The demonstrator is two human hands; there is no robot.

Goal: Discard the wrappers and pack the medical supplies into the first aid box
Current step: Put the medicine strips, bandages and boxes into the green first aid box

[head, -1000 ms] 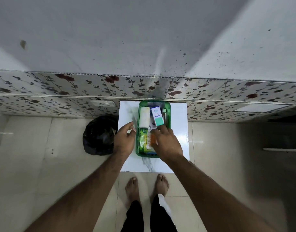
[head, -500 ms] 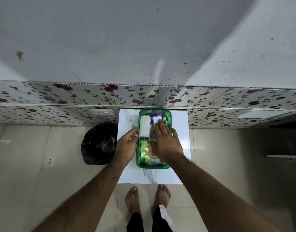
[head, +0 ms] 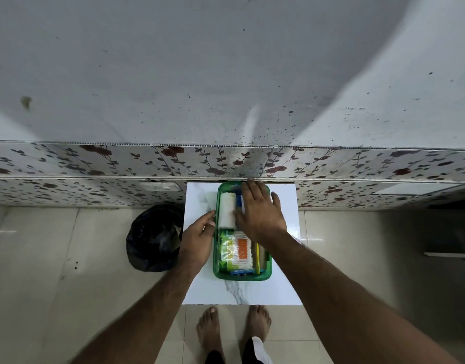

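A green first aid box stands on a small white marble-patterned table. Inside lie a white bandage roll, a pack of cotton buds with an orange label and a green packet. My right hand lies flat, fingers spread, over the far right part of the box, covering a small blue-and-white carton whose edge shows beside the roll. My left hand rests against the box's left rim, fingers touching it.
A black rubbish bag sits on the tiled floor left of the table. A flower-patterned wall panel runs right behind the table. My bare feet stand at the table's near edge.
My right hand set the small carton down into the far end of the box and slid forward over it, flattening. My left hand closed in against the box's left rim.
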